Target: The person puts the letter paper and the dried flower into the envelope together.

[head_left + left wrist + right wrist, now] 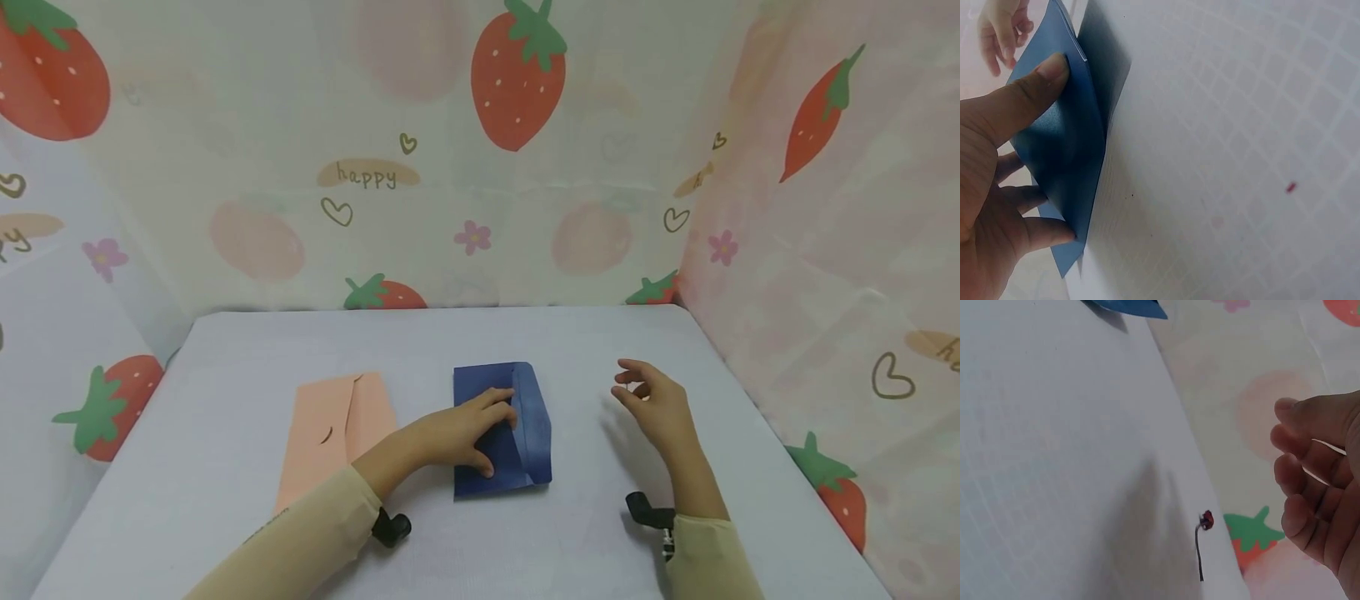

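My left hand (pixel 472 429) rests on a dark blue envelope (pixel 480 490), fingers spread beside the unfolded flap (pixel 534 425) on its right side. In the left wrist view, the thumb presses the envelope's face (pixel 1054 131) and the other fingers touch it lower down. To the right, my right hand (pixel 660 408) hangs above the table, fingers loosely bent and thumb near them. The right wrist view shows nothing clear between its fingers (pixel 1294 515). Apart from that hand, a small dark red thing with a thin dark stem (pixel 1206 520) appears near the table's edge.
A peach envelope (pixel 315 433) lies left of the blue one, partly under my left forearm, with a small dark curved mark (pixel 326 435) on it. The white table (pixel 570 542) ends at a strawberry-printed cloth (pixel 450 183). A tiny red speck (pixel 1291 187) shows on the table.
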A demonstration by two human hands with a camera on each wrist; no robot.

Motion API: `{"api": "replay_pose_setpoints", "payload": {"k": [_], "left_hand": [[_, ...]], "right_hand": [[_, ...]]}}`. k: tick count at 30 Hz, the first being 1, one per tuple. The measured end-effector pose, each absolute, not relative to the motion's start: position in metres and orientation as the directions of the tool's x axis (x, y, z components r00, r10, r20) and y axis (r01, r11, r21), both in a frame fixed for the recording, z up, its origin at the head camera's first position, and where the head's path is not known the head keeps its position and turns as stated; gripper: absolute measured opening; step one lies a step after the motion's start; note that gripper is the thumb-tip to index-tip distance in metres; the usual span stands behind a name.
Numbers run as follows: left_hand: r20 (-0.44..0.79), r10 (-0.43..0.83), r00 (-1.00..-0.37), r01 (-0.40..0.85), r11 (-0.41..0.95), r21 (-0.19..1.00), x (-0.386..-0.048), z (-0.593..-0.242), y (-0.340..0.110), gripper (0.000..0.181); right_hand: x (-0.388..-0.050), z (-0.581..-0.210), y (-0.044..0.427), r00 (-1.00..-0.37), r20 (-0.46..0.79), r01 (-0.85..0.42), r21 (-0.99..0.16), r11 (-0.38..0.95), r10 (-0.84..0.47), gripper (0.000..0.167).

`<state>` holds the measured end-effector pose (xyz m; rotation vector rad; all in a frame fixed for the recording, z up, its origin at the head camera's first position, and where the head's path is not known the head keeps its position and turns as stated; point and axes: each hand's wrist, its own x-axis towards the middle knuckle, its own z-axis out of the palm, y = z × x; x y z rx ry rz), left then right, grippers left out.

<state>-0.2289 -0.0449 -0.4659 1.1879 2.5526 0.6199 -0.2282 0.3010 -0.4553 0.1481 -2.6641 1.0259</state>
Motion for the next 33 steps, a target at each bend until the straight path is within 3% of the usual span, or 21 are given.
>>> {"api": "replay_pose_setpoints", "payload": {"k": [11,21,33], "left_hand": [[-0.071,0.764,-0.641,0.647,0.588,0.485,-0.228,-0.470,-0.044,0.065],[-0.067,0.767,-0.638,0.651,0.583,0.486,-0.228,-0.471,-0.043,0.066],[-0.077,0.765,-0.640,0.648,0.590,0.482,-0.230,-0.466,-0.042,0.066]], "right_hand": [[-0.226,-0.464,0.324,-0.956,0.275,-0.076,-0.567,0.820,0.101,0.040],[-0.224,-0.472,0.333,-0.985,0.087,0.076,-0.556,0.828,0.149,0.040],[-0.222,-0.481,0.332,-0.989,0.033,0.105,-0.521,0.847,0.142,0.040]]}}
